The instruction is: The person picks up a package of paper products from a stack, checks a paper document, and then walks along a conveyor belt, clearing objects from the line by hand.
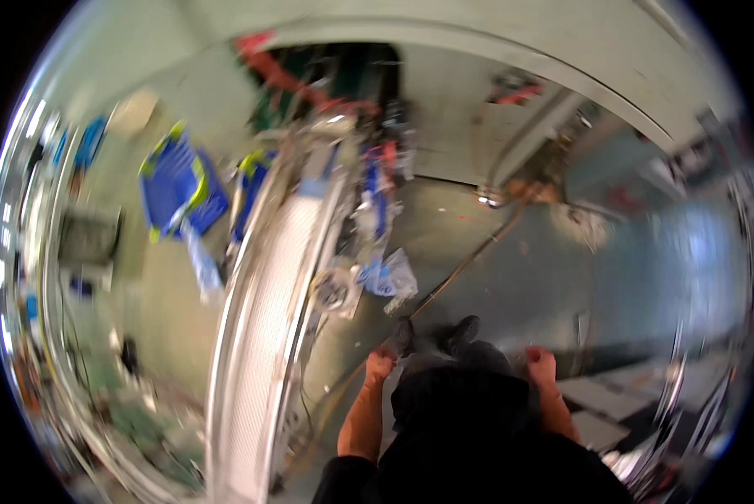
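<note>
My left hand (380, 364) hangs beside my body, nearest to the long white conveyor belt (280, 269) on its left, but not touching it. My right hand (541, 364) is held low on the other side, over the floor. Motion blur smears both hands, and their fingers point away from view. I see no object in either one. My dark shoes (459, 334) show between them on the floor.
Metal rails edge the conveyor, which runs up to a machine opening (331, 76) with red trim. Left of it lies a blue and yellow-green bin (180, 185). Clear plastic bags (390, 277) lie right of the belt. A cable or hose (469, 260) crosses the floor.
</note>
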Demonstrator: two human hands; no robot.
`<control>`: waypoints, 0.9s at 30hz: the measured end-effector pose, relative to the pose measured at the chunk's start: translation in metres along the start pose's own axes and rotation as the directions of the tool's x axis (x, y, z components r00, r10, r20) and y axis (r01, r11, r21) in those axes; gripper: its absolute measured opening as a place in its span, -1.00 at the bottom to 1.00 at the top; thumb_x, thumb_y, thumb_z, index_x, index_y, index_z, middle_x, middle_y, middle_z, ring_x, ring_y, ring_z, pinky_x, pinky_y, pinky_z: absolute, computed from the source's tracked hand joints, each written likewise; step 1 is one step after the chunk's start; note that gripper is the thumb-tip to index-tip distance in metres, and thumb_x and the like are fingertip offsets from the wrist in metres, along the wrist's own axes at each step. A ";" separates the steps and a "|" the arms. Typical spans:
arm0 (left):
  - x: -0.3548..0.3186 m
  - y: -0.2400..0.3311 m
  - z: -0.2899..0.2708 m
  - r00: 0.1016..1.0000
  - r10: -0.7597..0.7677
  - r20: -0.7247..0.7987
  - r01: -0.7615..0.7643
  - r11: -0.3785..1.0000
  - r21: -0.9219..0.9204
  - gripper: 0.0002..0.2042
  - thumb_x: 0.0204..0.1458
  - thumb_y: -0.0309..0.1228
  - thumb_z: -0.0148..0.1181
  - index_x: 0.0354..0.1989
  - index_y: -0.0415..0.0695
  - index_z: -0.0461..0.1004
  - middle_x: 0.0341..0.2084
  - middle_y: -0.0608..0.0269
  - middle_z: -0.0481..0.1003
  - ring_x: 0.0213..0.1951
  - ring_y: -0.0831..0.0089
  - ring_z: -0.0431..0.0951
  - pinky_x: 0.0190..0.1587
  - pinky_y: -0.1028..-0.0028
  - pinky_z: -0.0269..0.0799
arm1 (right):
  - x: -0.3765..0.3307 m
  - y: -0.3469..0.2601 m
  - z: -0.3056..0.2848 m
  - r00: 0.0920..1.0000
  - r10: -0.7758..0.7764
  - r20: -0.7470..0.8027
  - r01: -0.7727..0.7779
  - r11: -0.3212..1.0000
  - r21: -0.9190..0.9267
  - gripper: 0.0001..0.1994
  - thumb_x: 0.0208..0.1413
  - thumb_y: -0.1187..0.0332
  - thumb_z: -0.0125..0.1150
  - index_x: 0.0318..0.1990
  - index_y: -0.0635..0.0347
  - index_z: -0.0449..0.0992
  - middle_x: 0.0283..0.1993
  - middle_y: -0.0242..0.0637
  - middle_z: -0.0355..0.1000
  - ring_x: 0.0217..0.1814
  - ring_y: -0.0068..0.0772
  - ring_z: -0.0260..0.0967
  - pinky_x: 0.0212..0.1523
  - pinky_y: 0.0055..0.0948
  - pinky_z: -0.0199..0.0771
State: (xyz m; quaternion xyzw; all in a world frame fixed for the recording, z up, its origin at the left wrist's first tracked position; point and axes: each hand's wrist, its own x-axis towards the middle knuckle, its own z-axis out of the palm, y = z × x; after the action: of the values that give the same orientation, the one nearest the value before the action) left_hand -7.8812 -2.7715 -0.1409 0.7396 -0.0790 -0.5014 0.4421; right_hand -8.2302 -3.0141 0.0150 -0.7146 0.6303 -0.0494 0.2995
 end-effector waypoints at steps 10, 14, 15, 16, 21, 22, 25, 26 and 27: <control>0.062 0.085 0.011 0.910 -0.344 0.230 0.265 0.911 0.315 -0.84 -0.02 -0.44 0.01 -0.35 -0.28 0.43 -0.53 0.07 0.51 -0.61 0.42 0.50 -0.66 0.53 0.39 | 0.025 -0.005 -0.040 0.904 0.332 0.270 -0.403 0.448 0.798 -0.81 0.04 0.41 0.08 -0.18 0.24 0.47 -0.34 -0.27 0.47 -0.39 -0.46 0.44 -0.43 -0.51 0.44; 0.083 0.148 0.045 0.941 -0.268 0.206 0.124 0.840 0.529 -0.83 0.01 -0.40 0.00 -0.32 -0.25 0.42 -0.51 0.07 0.51 -0.60 0.40 0.50 -0.63 0.52 0.42 | 0.052 0.028 -0.058 0.837 0.459 0.300 -0.418 0.181 0.890 -0.81 0.04 0.40 0.08 -0.19 0.22 0.46 -0.34 -0.29 0.46 -0.40 -0.47 0.43 -0.44 -0.51 0.43; 0.091 0.162 0.051 0.928 -0.266 0.262 0.103 0.856 0.507 -0.85 0.02 -0.43 -0.01 -0.32 -0.26 0.41 -0.50 0.08 0.51 -0.58 0.40 0.51 -0.60 0.50 0.45 | 0.059 0.037 -0.056 0.821 0.494 0.285 -0.391 0.124 0.912 -0.81 0.04 0.38 0.09 -0.20 0.23 0.46 -0.36 -0.28 0.46 -0.42 -0.47 0.43 -0.45 -0.51 0.43; 0.094 0.175 0.061 0.933 -0.267 0.243 0.097 0.834 0.544 -0.85 0.02 -0.44 0.00 -0.32 -0.26 0.42 -0.50 0.07 0.51 -0.57 0.40 0.52 -0.59 0.49 0.45 | 0.068 0.051 -0.054 0.805 0.524 0.278 -0.368 0.074 0.927 -0.81 0.04 0.37 0.10 -0.21 0.25 0.46 -0.38 -0.27 0.46 -0.44 -0.47 0.42 -0.47 -0.51 0.42; 0.123 0.235 0.153 0.969 -0.140 0.205 -0.013 0.797 0.603 -0.87 0.01 -0.48 -0.01 -0.34 -0.27 0.43 -0.51 0.07 0.52 -0.57 0.38 0.52 -0.59 0.46 0.44 | 0.120 0.141 -0.059 0.729 0.608 0.315 -0.329 -0.093 0.940 -0.75 0.05 0.29 0.14 -0.25 0.33 0.45 -0.49 -0.23 0.43 -0.61 -0.40 0.38 -0.66 -0.45 0.38; 0.129 0.241 0.178 0.967 -0.152 0.204 -0.007 0.787 0.617 -0.86 -0.01 -0.49 -0.01 -0.33 -0.26 0.44 -0.51 0.08 0.52 -0.57 0.38 0.52 -0.59 0.46 0.44 | 0.129 0.151 -0.069 0.727 0.613 0.309 -0.354 -0.051 0.934 -0.78 0.02 0.34 0.13 -0.24 0.32 0.45 -0.49 -0.22 0.44 -0.59 -0.38 0.40 -0.67 -0.45 0.37; 0.134 0.259 0.260 0.949 -0.195 0.249 -0.012 0.766 0.643 -0.83 -0.04 -0.48 0.04 -0.28 -0.25 0.46 -0.51 0.11 0.53 -0.57 0.42 0.52 -0.57 0.46 0.45 | 0.151 0.189 -0.105 0.748 0.572 0.336 -0.493 0.140 0.859 -0.79 -0.04 0.43 0.06 -0.23 0.32 0.45 -0.46 -0.20 0.46 -0.55 -0.38 0.43 -0.61 -0.47 0.40; 0.136 0.264 0.291 0.951 -0.168 0.261 -0.047 0.753 0.657 -0.82 -0.06 -0.47 0.05 -0.27 -0.24 0.47 -0.51 0.13 0.53 -0.57 0.44 0.52 -0.57 0.47 0.44 | 0.159 0.202 -0.122 0.766 0.557 0.321 -0.515 0.231 0.826 -0.77 -0.08 0.44 0.04 -0.24 0.34 0.46 -0.47 -0.20 0.46 -0.57 -0.40 0.43 -0.62 -0.48 0.39; 0.135 0.273 0.329 0.949 -0.153 0.277 -0.078 0.734 0.674 -0.81 -0.07 -0.47 0.07 -0.26 -0.23 0.47 -0.52 0.16 0.53 -0.58 0.46 0.52 -0.57 0.48 0.44 | 0.166 0.216 -0.141 0.780 0.560 0.280 -0.516 0.321 0.794 -0.75 -0.11 0.44 0.03 -0.24 0.35 0.46 -0.47 -0.19 0.46 -0.56 -0.41 0.44 -0.58 -0.49 0.40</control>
State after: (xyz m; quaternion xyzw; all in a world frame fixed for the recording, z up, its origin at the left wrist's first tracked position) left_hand -7.9936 -3.1992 -0.0664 0.7613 -0.3102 -0.5579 0.1137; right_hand -8.4479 -3.2261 -0.0272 -0.2272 0.7316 -0.2596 0.5880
